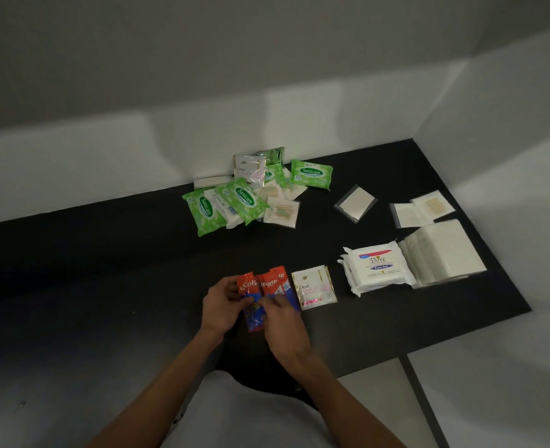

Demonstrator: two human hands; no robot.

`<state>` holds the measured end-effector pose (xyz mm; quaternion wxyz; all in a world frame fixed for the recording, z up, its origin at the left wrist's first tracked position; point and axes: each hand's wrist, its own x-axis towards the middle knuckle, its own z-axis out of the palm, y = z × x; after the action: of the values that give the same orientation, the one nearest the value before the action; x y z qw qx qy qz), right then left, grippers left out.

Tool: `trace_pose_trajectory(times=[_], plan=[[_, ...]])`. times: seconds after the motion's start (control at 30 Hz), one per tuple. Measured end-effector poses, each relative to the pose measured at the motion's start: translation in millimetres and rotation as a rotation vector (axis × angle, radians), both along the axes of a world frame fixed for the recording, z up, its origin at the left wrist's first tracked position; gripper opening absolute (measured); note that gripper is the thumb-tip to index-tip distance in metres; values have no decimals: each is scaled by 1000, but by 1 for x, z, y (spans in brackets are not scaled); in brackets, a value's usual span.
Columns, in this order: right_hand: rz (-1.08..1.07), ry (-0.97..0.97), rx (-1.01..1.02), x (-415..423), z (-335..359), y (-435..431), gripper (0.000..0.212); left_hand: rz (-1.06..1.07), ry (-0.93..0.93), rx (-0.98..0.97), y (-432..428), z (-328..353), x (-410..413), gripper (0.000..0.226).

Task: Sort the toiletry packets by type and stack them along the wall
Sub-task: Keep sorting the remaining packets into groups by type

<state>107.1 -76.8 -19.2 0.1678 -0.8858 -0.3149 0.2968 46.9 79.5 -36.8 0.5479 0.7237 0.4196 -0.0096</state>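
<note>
Left grip (pixel 223 307), right grip (pixel 285 324), Colgate sachets (pixel 272 282) between

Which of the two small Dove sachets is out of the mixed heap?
The Dove sachet lying flat just right of the Colgate packets; the other sachet sits atop the far heap.

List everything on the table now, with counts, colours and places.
Colgate sachets: at least two, red-blue, front centre, held.
Dove sachets: two, white-gold, one beside the Colgate, one in the rear pile.
Dove wipe packs: small stack, white, right.
white packet stack: one, far right.
Sanicare packs: about four, green, rear pile.
cotton bud packets: at least two, clear, rear pile.
clear flat packets: three, loose, right rear.
table: one, black.
left hand: grips Colgate sachets.
right hand: grips Colgate sachets.
</note>
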Motion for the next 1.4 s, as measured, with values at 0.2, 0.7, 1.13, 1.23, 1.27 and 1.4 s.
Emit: trace_pose_trajectory(times=[0.2,0.7,1.13,1.23,1.27,1.4], plan=[[-37,-57,46,10,6,-2,36,-91,82,203,3,-4,0,80],[110,-85,-106,82,14,35,57,-213,145,279,-12,1,11,94],[54,-64,-83,82,6,37,52,-221,104,262,-13,-4,11,77],[49,-109,-43,83,5,34,41,-211,84,280,-10,-5,12,62],[45,-130,-30,84,4,34,38,-204,79,293,-8,-5,13,56],[15,-166,43,92,7,36,33,-161,66,320,7,-2,19,43]])
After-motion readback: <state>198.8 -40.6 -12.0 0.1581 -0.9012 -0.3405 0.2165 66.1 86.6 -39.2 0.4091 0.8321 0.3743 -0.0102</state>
